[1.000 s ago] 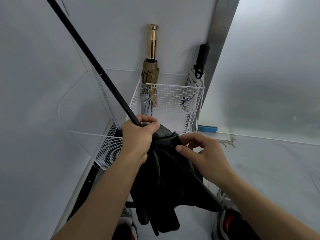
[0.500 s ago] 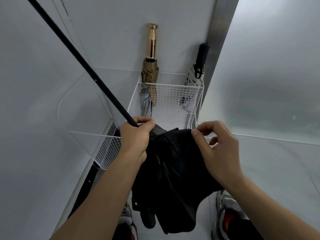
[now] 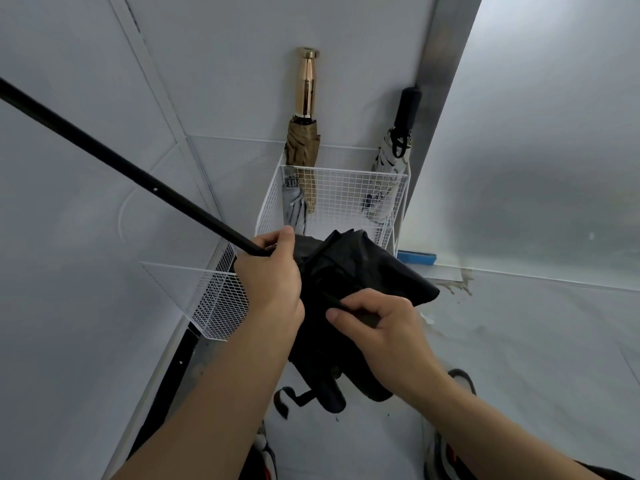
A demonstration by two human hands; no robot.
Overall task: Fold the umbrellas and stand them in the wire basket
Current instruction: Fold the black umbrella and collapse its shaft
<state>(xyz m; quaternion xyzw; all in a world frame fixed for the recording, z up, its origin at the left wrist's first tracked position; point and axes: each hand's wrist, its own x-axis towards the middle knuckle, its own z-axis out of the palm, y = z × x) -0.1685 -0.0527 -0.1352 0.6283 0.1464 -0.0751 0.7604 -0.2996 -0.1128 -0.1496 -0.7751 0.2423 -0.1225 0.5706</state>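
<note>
The left hand point(image 3: 268, 275) is curled tight round the black umbrella point(image 3: 363, 271) at the point where its thin shaft point(image 3: 121, 168) meets the bunched canopy. From that fist the shaft runs straight up and to the left and is cut off by the frame edge, so its far end is not seen. The long axis is a diagonal, and the canopy end points down and toward the person. Just right of the fist and a little below it, the right hand point(image 3: 377, 323) pinches a dark fold of the loose cloth between thumb and curled fingers. Whether a rib lies inside the fold cannot be told. Under both hands the fabric hangs in slack folds. A stubby black end point(image 3: 332, 396) with a strap loop point(image 3: 287, 400) shows at the bottom, partly hidden by the right wrist.

Beyond the fist stands the white wire basket point(image 3: 346, 174), its near rim hidden behind the black cloth. A tan umbrella point(image 3: 306, 147) with a gold handle and a grey umbrella point(image 3: 294, 206) stand in its left corner, and a pale patterned umbrella point(image 3: 391, 168) with a black handle leans in its right corner. Below and left of the fist lies a second wire rack point(image 3: 214, 299)
</note>
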